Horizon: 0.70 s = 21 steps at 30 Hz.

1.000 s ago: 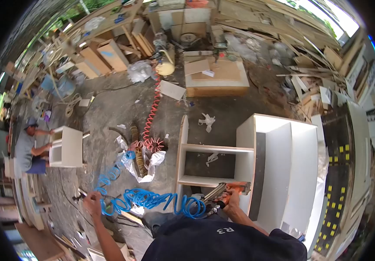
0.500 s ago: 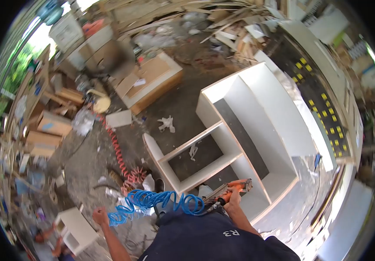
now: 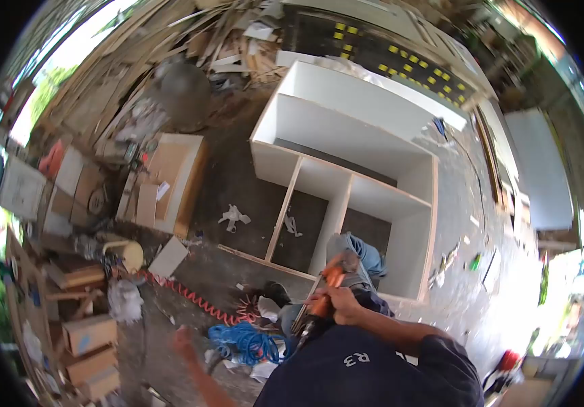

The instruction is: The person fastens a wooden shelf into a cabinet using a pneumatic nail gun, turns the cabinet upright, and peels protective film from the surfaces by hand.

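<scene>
While the right hand (image 3: 340, 305) is gripping the nail gun (image 3: 333, 275) near the cabinet (image 3: 408, 254), the tool's long axis is now running diagonally, head pointing up-right instead of right; the left hand (image 3: 184, 339) is blurring, its state indeterminable.

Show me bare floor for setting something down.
Bare floor lies between the low box and the white cabinet; a fairly bare patch, between the plastic bag and the left hand. It is crowded around the blue hose and red hose.
</scene>
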Each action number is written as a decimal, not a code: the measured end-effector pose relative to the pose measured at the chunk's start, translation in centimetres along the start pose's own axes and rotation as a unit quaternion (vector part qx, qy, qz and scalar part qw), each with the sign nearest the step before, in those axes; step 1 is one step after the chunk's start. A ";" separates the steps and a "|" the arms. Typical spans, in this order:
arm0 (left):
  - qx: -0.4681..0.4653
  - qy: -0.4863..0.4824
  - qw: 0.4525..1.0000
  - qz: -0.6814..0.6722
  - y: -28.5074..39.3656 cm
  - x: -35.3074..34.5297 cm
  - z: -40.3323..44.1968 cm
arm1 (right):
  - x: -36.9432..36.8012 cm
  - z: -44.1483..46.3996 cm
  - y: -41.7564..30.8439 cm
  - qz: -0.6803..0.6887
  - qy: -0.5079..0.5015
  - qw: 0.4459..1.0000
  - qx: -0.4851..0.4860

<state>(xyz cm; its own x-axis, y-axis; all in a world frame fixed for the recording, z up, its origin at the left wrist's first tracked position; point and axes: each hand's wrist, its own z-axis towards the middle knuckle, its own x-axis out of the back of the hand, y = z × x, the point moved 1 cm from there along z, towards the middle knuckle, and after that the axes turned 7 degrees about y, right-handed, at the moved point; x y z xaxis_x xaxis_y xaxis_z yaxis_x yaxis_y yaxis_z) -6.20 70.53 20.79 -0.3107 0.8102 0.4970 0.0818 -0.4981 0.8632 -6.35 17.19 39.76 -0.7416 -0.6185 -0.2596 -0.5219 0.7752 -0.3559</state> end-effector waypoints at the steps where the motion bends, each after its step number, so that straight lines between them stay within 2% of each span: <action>1: 0.177 -0.033 0.971 -0.160 8.2 -3.0 1.6 | -1.3 -0.7 1.2 -0.032 -0.011 0.999 -0.006; 2: 0.104 -0.155 0.973 -0.138 16.0 -5.0 2.4 | -2.1 -0.8 2.7 -0.056 -0.015 0.998 0.019; 3: 0.044 -0.252 0.953 -0.160 19.3 -7.0 2.5 | -3.0 -0.7 4.1 -0.032 -0.012 0.999 0.026; 4: 0.125 -0.344 0.917 -0.160 26.6 -8.3 1.7 | -3.7 -0.4 5.3 -0.127 -0.003 0.991 0.039; 5: 0.043 -0.436 0.895 -0.085 30.4 -9.7 1.2 | -4.3 -0.1 6.4 -0.224 0.008 0.973 0.050; 6: -0.039 -0.516 0.856 -0.008 32.7 -10.9 0.5 | -4.8 0.0 7.4 -0.208 0.011 0.977 0.053; 7: -0.047 -0.525 0.850 -0.003 33.1 -11.3 -0.5 | -5.1 0.1 8.6 -0.286 0.051 0.955 0.056; 8: -0.049 -0.519 0.851 0.062 32.8 -11.8 -1.4 | -5.5 0.7 9.0 -0.364 0.091 0.925 0.065; 9: -0.052 -0.506 0.852 0.120 32.6 -13.0 -2.2 | -5.6 1.1 8.8 -0.357 0.097 0.926 0.077; 10: -0.061 -0.509 0.850 0.118 32.2 -13.9 -3.0 | -6.0 0.9 9.0 -0.364 0.076 0.923 0.105; 12: 0.010 -0.426 0.899 0.107 30.5 -13.9 -3.5 | -6.8 1.3 9.4 -0.357 0.038 0.921 0.154; 13: 0.003 -0.434 0.892 0.123 29.7 -14.1 -3.5 | -7.3 2.8 10.7 -0.339 0.036 0.928 0.148; 15: 0.008 -0.335 0.928 0.162 28.0 -15.6 -3.6 | -7.7 5.9 12.7 -0.334 -0.005 0.921 0.199; 16: 0.003 -0.343 0.925 0.163 26.5 -16.6 -3.7 | -7.8 5.7 11.8 -0.327 0.001 0.924 0.199; 18: 0.048 -0.294 0.952 -0.067 23.9 -18.1 -3.3 | -8.4 4.2 9.0 -0.410 -0.001 0.882 0.233; 19: 0.054 -0.299 0.950 -0.065 23.7 -19.0 -2.8 | -8.0 5.1 8.4 -0.410 0.003 0.884 0.226; 21: 0.190 -0.299 0.915 -0.194 23.2 -19.6 -2.3 | -6.5 6.5 8.3 -0.453 -0.097 0.843 0.273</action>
<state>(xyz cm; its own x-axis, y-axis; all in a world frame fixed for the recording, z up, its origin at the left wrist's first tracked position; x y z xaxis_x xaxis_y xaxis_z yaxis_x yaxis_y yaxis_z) -0.39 42.36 30.89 0.1774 0.9841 0.0086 0.4339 -0.0861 0.8968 -3.10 26.75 32.63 -0.0323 -0.9757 0.2167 -0.5262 -0.1677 -0.8336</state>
